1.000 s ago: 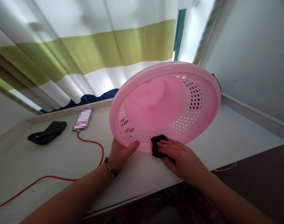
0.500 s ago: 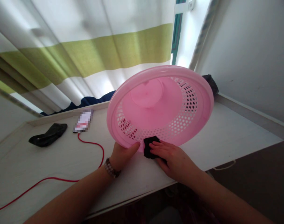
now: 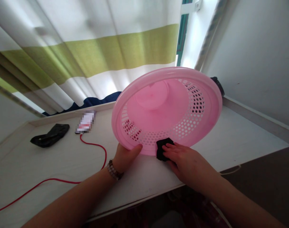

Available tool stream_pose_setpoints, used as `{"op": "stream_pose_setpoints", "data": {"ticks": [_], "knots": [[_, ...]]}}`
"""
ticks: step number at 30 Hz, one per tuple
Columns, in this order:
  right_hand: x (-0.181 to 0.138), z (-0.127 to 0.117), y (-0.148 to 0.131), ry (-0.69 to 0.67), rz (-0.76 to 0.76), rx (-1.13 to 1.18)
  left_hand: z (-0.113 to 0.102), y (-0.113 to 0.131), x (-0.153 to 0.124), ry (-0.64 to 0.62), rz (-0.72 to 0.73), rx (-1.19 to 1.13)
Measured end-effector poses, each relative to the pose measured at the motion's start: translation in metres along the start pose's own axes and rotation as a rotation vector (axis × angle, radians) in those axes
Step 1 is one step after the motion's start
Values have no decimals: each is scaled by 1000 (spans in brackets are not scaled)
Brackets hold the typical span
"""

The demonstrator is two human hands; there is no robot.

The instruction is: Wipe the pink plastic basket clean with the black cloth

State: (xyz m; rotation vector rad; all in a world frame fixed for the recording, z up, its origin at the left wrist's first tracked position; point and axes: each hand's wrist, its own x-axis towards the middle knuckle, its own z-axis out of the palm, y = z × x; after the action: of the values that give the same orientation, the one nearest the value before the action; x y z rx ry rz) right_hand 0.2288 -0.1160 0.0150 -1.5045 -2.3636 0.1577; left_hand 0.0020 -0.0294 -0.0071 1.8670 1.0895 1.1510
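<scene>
A round pink plastic basket (image 3: 167,110) with a perforated wall stands tilted on its rim on the white table (image 3: 51,164), its inside facing me. My left hand (image 3: 125,156) grips the basket's lower rim, thumb on the inside. My right hand (image 3: 182,158) presses a small black cloth (image 3: 162,147) against the lower rim, its fingers lying flat over the cloth.
A phone (image 3: 85,122) lies at the back of the table with a red cable (image 3: 63,177) running toward the left edge. A black cloth bundle (image 3: 50,135) lies to its left. A striped curtain (image 3: 92,57) hangs behind; a white wall (image 3: 258,57) stands at the right.
My right hand slid the black cloth left along the rim, then back to the right. The basket shifted slightly with it. My left hand kept its grip.
</scene>
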Motion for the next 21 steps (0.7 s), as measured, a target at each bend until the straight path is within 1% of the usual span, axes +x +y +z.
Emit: {"op": "stream_pose_setpoints", "data": {"ticks": [5, 9, 12, 16, 21], "knots": [[10, 14, -15, 36, -44, -55, 0, 1, -1, 13, -8, 51], [12, 19, -19, 42, -75, -103, 0, 0, -1, 16, -5, 31], [8, 17, -15, 46, -71, -112, -1, -2, -1, 5, -20, 19], [1, 10, -2, 65, -62, -163, -3, -5, -1, -15, -8, 2], [-4, 4, 8, 58, -102, -205, -3, -5, -1, -26, -24, -16]]}}
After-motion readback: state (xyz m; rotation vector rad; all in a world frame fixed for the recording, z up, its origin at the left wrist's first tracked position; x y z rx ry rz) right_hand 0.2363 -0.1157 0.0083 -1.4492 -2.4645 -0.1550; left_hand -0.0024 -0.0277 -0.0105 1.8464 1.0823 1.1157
